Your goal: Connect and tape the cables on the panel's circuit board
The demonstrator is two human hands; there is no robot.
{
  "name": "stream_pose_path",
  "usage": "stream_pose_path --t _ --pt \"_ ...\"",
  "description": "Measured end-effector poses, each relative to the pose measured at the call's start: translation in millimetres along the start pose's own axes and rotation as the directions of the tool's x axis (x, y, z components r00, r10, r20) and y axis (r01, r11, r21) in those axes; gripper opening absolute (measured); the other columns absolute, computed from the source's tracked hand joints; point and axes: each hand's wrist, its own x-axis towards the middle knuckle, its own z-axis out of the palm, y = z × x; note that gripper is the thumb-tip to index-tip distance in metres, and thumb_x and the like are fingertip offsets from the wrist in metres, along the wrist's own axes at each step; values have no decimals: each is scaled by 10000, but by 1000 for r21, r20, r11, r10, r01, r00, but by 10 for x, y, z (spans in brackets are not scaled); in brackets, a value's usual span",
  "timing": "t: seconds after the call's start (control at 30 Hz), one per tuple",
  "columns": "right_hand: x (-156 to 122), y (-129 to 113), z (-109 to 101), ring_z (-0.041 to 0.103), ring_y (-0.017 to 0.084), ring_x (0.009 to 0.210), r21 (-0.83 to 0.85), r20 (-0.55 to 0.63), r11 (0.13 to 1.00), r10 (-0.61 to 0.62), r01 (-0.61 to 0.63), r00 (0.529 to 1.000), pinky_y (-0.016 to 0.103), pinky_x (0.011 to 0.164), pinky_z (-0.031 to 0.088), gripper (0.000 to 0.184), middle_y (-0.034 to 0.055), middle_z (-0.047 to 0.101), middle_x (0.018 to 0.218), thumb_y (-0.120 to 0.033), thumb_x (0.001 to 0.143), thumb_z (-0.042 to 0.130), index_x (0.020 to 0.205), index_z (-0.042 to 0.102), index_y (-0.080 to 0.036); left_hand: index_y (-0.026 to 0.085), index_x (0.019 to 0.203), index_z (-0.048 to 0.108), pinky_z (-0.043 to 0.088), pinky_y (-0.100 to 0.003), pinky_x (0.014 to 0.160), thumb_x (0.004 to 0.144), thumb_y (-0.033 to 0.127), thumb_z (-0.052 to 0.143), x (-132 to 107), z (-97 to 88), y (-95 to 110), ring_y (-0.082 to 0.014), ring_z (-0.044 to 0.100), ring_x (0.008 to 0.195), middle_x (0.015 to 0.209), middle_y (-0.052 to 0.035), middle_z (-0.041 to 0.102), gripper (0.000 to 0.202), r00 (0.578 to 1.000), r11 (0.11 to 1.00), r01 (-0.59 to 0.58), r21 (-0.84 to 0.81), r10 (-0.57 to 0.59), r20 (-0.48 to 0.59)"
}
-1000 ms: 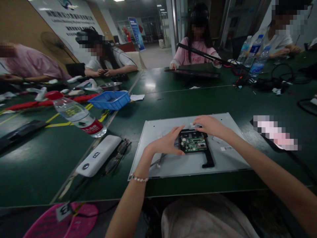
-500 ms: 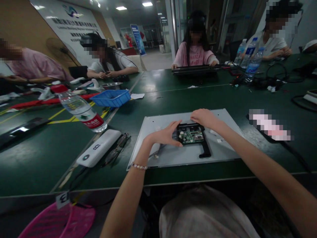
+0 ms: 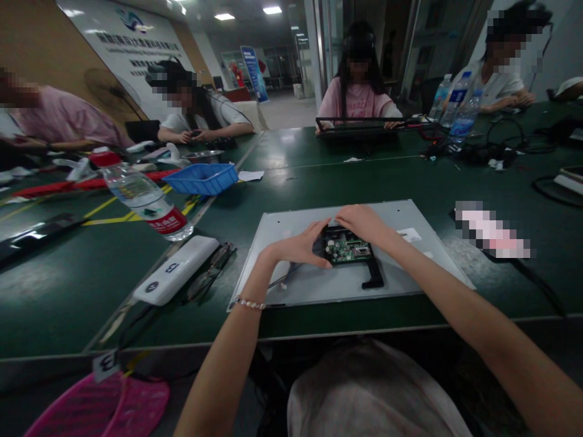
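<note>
Seems to be a two-handed step: bracing the frame (image 3: pixel 374 272) with the left hand (image 3: pixel 297 247) while working at its far edge with the right hand (image 3: pixel 361 222). Find the frame, and the green board (image 3: pixel 348 249) inside it, around the middle of the grey panel (image 3: pixel 291 224), itself lying flat by the near edge of the tabletop (image 3: pixel 382 176).

On the left, spanning the frame's left side with thumb and fingers, thumb by its near left corner, fingertips by its far left one; cannot tell how firmly pressing, or whether truly gripping. On the right, bending fingers down at the far edge; cannot tell whether pinching anything, with the fingertips hidden.

To judge by the pose, calls for holding the frame still on the panel and for a light touch near the board's bare parts.

Compared with half a second ago, brought the right hand farther left along the far edge, nearer the left fingertips, showing more of a white label (image 3: pixel 410 235) toward the panel's right edge. Kept the left hand much as it was, with no clear shift of frame on panel.
</note>
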Motion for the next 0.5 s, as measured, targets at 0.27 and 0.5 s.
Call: stream_pose_path --t 0.27,0.5 --pt "-38 11 91 610 189 873 122 11 992 -35 33 999 287 750 414 208 73 697 944 -191 920 494 912 701 -193 141 1495 25 147 -489 1173 663 561 712 7 23 -21 -363 141 1419 1557 -158 103 1159 999 999 46 20 -46 5" --pt "-30 70 168 615 193 913 232 -20 972 -39 43 999 303 816 427 199 72 706 960 -178 894 524 926 720 -188 127 1494 23 137 -457 1179 647 595 712 -9 14 6 -357 127 1427 1562 -163 78 1189 996 996 82 21 -82 17"
